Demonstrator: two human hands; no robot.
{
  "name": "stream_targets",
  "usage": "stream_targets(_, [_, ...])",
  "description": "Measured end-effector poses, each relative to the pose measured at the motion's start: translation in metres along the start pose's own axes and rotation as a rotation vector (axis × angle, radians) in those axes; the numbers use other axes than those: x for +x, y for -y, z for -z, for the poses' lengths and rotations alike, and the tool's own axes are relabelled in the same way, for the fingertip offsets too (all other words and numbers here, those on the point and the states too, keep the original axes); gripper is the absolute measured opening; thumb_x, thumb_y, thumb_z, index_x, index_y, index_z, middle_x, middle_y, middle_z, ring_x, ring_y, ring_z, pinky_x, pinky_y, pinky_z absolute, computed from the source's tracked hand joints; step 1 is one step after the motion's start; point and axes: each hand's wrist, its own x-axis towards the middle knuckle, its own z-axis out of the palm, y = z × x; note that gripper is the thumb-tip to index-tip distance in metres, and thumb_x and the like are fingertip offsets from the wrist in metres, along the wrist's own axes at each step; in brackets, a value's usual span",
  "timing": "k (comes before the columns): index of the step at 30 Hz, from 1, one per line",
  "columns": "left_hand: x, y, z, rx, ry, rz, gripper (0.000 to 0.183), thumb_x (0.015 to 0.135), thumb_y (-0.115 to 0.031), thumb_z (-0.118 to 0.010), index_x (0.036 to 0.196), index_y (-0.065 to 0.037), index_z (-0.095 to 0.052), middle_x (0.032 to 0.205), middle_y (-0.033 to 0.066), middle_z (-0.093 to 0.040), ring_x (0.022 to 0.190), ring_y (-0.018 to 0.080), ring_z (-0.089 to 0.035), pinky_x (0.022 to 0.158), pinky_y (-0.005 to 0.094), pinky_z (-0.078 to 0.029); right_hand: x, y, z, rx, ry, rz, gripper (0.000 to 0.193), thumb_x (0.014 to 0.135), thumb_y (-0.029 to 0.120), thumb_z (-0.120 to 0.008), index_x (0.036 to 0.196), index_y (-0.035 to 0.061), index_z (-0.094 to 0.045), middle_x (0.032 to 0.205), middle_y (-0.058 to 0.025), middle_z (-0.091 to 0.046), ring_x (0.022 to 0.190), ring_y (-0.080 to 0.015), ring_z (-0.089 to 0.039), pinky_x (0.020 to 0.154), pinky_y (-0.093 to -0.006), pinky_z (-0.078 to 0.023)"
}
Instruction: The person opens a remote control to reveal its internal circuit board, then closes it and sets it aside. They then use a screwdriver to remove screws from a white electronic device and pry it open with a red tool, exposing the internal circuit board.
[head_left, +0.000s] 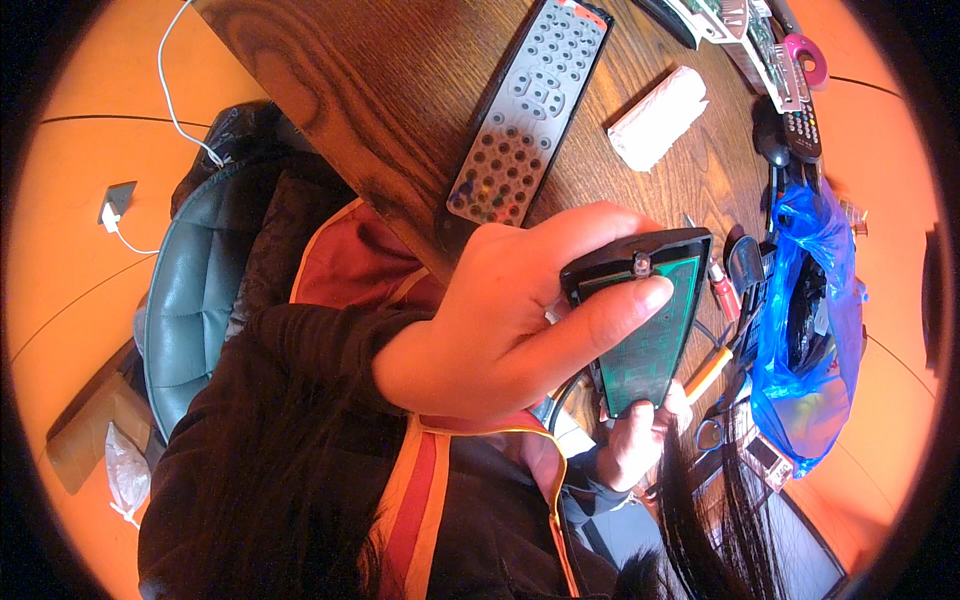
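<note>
Now | circuit board [652,345] steep lengthwise (LED [642,264] end up) | left hand [515,315], right hand [633,445] gripping

Left hand [510,310]: all fingertips but the thumb's are hiding behind the case [596,262].
Board [640,355]: the left thumb is covering one part; its fine traces are appearing too small to tell.
Right hand [630,450]: hair [690,505] is hanging partly over it.
Bag [848,345]: its folds are concealing most contents.
White frame [787,85]: the top edge is cutting it off.
</note>
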Motion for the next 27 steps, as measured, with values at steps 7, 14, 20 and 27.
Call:
stream_targets(7, [-0.002, 0.000, -0.001, -0.035, -0.014, 0.020, 0.029, 0.082, -0.006, -0.048, 0.106, 0.010, -0.047, 0.092, 0.0173, -0.062, 0.086, 0.0194, -0.060, 0.078, 0.0292, -0.046, -0.008, -0.006, 0.000, 0.195, -0.143, -0.170, 0.043, 0.081, 0.020, -0.057, 0.117, 0.0048, -0.039, 0.095, -0.0091, -0.054, 0.075, -0.0168, -0.055, 0.053, -0.0263, -0.045])
stream_targets(14, [-0.003, -0.002, 0.000, 0.046, -0.028, 0.005, 0.029, 0.081, -0.006, -0.050, 0.106, 0.009, -0.048, 0.091, 0.0144, -0.062, 0.084, 0.0169, -0.059, 0.076, 0.0277, -0.045, -0.009, -0.008, 0.002, 0.095, -0.118, -0.062, 0.042, 0.081, 0.022, -0.059, 0.115, 0.0049, -0.040, 0.097, -0.0087, -0.054, 0.077, -0.0164, -0.054, 0.053, -0.0266, -0.045])
stream_targets(20, [0.008, 0.014, -0.005, -0.001, -0.160, -0.094, 0.020, 0.084, -0.012, -0.053, 0.095, 0.004, -0.052, 0.072, 0.0071, -0.052, 0.065, 0.0089, -0.048, 0.058, 0.0236, -0.039, 0.003, 0.006, -0.004, 0.279, -0.056, -0.208, 0.048, 0.080, 0.034, -0.060, 0.109, -0.0001, -0.041, 0.077, -0.0142, -0.057, 0.057, -0.0193, -0.056, 0.042, -0.0255, -0.043])
stream_targets(27, [0.008, 0.022, -0.006, 0.059, -0.232, -0.159, 0.018, 0.084, -0.012, -0.055, 0.092, 0.004, -0.053, 0.065, 0.0068, -0.054, 0.059, 0.0070, -0.048, 0.054, 0.0230, -0.040, 0.002, 0.024, -0.010, 0.120, -0.123, -0.372, 0.053, 0.079, 0.039, -0.061, 0.104, -0.0028, -0.041, 0.059, -0.0164, -0.056, 0.040, -0.0190, -0.051, 0.034, -0.0248, -0.039])
